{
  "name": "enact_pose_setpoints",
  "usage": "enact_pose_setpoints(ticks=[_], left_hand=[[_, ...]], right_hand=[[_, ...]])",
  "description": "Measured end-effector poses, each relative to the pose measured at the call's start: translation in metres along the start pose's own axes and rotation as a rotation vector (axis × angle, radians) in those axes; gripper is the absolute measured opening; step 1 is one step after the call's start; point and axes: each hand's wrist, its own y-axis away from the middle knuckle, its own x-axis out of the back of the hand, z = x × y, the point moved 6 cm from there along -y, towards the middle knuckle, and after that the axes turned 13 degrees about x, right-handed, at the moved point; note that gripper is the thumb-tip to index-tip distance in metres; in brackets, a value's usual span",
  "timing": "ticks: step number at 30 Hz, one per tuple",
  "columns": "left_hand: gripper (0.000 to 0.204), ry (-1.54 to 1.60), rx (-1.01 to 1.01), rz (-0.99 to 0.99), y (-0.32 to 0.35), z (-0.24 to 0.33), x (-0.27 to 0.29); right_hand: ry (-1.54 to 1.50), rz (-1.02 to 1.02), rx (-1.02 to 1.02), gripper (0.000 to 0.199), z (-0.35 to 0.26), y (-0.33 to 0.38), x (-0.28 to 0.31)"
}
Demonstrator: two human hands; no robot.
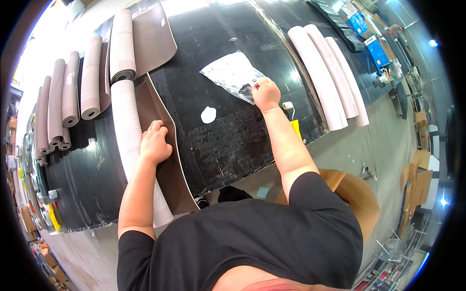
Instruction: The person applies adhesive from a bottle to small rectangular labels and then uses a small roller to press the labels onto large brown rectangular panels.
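Note:
My right hand (pixel 266 94) pinches the lower right corner of a clear plastic bag (pixel 232 70) with white pieces in it, lying on the black table. To the left, a pinkish-brown exercise mat (pixel 130 123) lies partly rolled, its loose flap (pixel 172 167) spread beside the roll. My left hand (pixel 156 143) rests where roll and flap meet, fingers curled against the mat; the fingertips are partly hidden. A small white round piece (pixel 208 115) sits on the table between my hands. Beyond the near mat lies another partly rolled mat (pixel 122 46).
Several rolled mats (pixel 91 80) line the table's left side, and pale rolls (pixel 323 77) lie on the right. Near my right forearm are a tape roll (pixel 288 105) and a yellow-handled tool (pixel 296 130). A cardboard box (pixel 361 199) stands by my right side; blue boxes (pixel 377 51) are farther right.

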Motion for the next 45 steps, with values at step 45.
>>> enact_pose_setpoints(ticks=[45], left_hand=[[0.042,0.145,-0.258,-0.317,0.026,-0.035,0.022]], right_hand=[[-0.738,-0.327,-0.329,0.024,-0.305,0.134,-0.065]])
